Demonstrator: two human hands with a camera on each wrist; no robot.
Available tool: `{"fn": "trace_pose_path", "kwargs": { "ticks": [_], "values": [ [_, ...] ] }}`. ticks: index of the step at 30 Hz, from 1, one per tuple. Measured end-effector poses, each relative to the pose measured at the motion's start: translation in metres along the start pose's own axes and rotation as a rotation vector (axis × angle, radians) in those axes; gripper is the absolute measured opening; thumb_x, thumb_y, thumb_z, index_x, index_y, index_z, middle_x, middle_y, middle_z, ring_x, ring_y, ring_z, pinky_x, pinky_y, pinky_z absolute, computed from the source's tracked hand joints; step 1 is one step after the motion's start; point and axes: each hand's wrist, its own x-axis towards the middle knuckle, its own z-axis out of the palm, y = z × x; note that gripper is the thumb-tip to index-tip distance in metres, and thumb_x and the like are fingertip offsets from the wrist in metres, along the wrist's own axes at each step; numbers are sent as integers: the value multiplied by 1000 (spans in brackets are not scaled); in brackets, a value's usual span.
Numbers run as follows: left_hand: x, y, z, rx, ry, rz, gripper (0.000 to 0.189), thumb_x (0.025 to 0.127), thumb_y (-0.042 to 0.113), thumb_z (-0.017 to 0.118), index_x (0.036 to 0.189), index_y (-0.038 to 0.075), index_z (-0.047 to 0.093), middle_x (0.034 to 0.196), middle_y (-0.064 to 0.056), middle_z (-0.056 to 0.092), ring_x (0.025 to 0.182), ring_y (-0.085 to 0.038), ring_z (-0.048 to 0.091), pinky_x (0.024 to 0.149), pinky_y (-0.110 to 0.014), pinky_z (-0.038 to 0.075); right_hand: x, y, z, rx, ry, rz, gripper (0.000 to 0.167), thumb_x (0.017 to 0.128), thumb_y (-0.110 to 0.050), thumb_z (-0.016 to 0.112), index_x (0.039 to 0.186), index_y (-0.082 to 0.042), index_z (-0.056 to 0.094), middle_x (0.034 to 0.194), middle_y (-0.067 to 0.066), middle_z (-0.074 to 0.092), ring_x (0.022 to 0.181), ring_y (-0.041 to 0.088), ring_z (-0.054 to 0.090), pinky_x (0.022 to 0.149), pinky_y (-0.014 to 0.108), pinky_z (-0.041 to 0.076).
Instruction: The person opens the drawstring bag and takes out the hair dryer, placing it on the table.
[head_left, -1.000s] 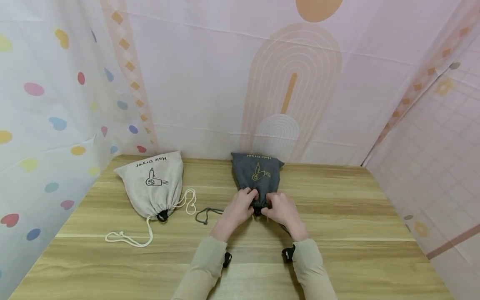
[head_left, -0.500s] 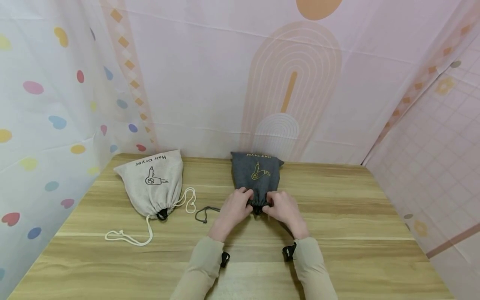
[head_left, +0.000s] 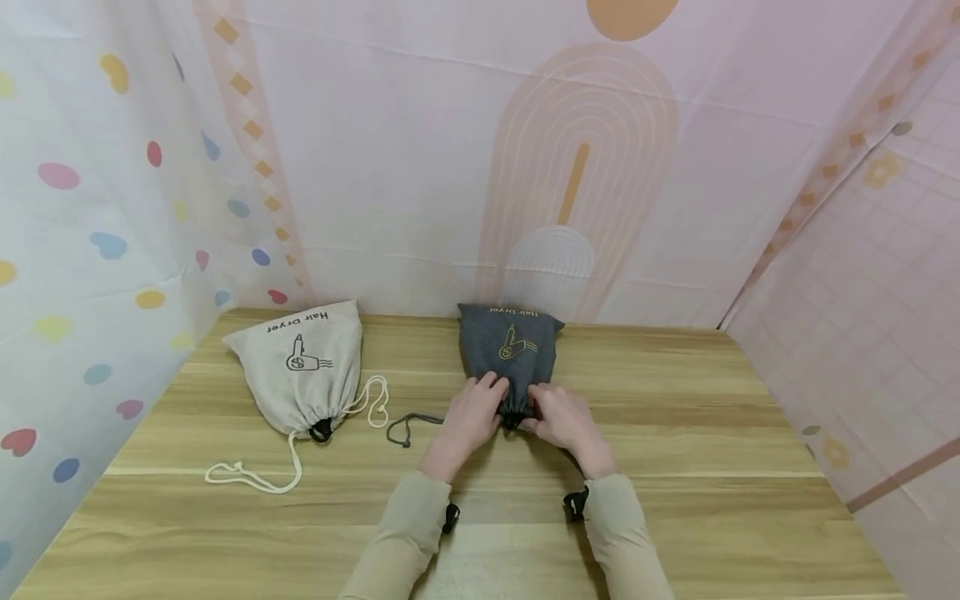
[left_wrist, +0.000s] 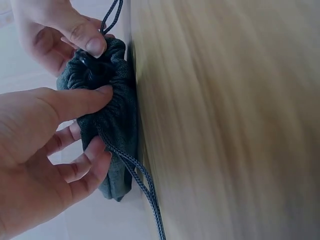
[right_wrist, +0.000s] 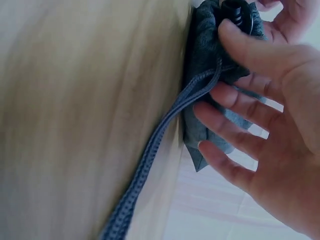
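Observation:
A dark grey drawstring bag (head_left: 510, 346) with a yellow hair dryer print lies flat at the back of the table, its gathered mouth towards me. My left hand (head_left: 471, 421) pinches one side of that mouth, thumb on the near edge and fingers behind. On the other side, my right hand (head_left: 564, 418) grips the cloth the same way. Between the thumbs a black ridged piece (right_wrist: 234, 10) pokes out of the mouth; the rest of it is hidden inside. Grey cords (left_wrist: 142, 180) trail from both sides of the bag, loose of the fingers.
To the left lies a light grey drawstring bag (head_left: 303, 367) with a black hair dryer print. Its white cords (head_left: 258, 482) spread over the wooden table (head_left: 705, 500). A black part (head_left: 321, 429) shows at its mouth. Patterned cloth hangs (head_left: 405, 150) behind and on both sides.
Both hands have stayed at the dark bag's mouth, with only slight shifts of the fingers. The bags lie where they were; the head view has moved a little.

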Motion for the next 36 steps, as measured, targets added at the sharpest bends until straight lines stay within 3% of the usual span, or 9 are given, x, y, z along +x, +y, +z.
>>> {"fn": "trace_pose_path", "kwargs": {
  "ticks": [8,13,20,36],
  "values": [
    [-1,-1,-2,-48,-23,-38,19,80,5,70,90,11,54,91,-6,55,71,-25,47,55,-32,42,-1,-1,1,23,53,-28,23,80,-11,69,69,-14,49,63,-5,41,52,10,36,49,23,25],
    [-2,-4,-3,-64,-30,-84,18,82,8,68,89,11,52,92,-9,54,69,-23,43,49,-30,37,-2,3,0,58,62,2,22,80,-9,65,68,-10,46,63,-5,33,54,11,28,51,23,19],
    [-7,-14,-7,-50,-25,-132,16,83,9,66,86,14,52,90,-8,52,66,-19,36,46,-27,31,-7,12,-4,34,74,65,20,79,-12,67,71,-11,48,64,-3,38,56,12,32,52,26,23],
    [-7,-19,-5,-51,2,-130,16,81,9,67,87,13,53,89,-7,53,67,-19,40,49,-29,37,-9,9,-5,20,84,101,17,82,-21,70,77,-14,55,64,-3,50,53,12,42,50,26,31]
  ]
}}
